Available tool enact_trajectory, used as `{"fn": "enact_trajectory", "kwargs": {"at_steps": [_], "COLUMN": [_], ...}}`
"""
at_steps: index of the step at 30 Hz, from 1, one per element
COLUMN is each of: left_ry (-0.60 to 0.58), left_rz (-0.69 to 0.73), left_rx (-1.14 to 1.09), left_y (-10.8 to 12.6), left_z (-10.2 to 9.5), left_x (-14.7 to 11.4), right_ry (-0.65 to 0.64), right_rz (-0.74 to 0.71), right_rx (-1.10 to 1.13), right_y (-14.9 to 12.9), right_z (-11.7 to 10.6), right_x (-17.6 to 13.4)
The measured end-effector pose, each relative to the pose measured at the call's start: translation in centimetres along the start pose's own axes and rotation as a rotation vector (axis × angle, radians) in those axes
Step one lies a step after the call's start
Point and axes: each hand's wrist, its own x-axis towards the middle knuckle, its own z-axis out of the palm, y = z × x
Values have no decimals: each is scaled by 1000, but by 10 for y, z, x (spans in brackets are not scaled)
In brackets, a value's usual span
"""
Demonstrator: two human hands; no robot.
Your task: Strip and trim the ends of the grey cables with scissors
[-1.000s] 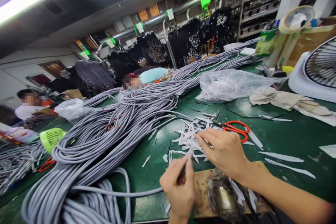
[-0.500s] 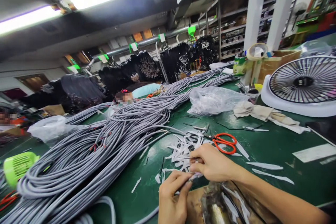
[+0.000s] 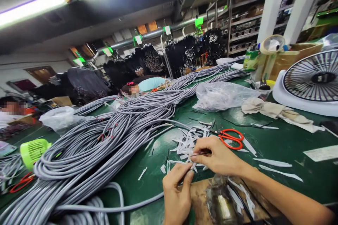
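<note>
My left hand (image 3: 177, 191) is closed, thumb and fingers pinched at the end of a grey cable (image 3: 144, 202) that runs in from the left and passes behind the hand. The pinched tip is mostly hidden by my fingers. Just above and to the right, my right hand (image 3: 218, 156) is closed on a thin dark strand (image 3: 200, 154), which points left past the fingertips. Both sets of fingertips nearly meet. Behind them lies a pile of white strips (image 3: 188, 140). Red-handled scissors (image 3: 232, 138) rest just beyond my right hand.
Large coils of grey cable (image 3: 87, 158) cover the left side. A wooden board with a metal device (image 3: 223, 205) sits below my hands. Plastic bag (image 3: 224, 95), gloves (image 3: 280, 111), fan (image 3: 317, 77) and green fan-like object (image 3: 34, 151) stand around. Two people are across the table.
The view has shifted, so most things sit a little further right. Both hands stay close together at the cable end; the strand in my right hand shows more clearly.
</note>
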Motion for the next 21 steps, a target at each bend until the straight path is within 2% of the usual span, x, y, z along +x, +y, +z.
{"fn": "enact_trajectory", "kwargs": {"at_steps": [3,5,7,10,13,18,21], "left_ry": [12,39,46,39,37,-22,-61], "left_rz": [-37,-76,-112,-142,-118,-1,33], "left_rx": [2,-19,-41,-57,-39,8,13], "left_y": [4,6,6,6,6,6,6], "left_z": [0,0,0,0,1,2,0], "left_x": [0,0,-1,-3,-3,-3,-4], "right_ry": [-23,14,47,1,-36,-9,-89], "right_rz": [61,56,-27,-189,-225,-63,124], "right_rx": [16,18,6,-20,-53,-47,87], "right_y": [5,6,5,2,-1,0,3], "right_z": [1,-2,-6,-14,-16,-12,-9], "right_x": [2,3,3,0,-2,0,3]}}
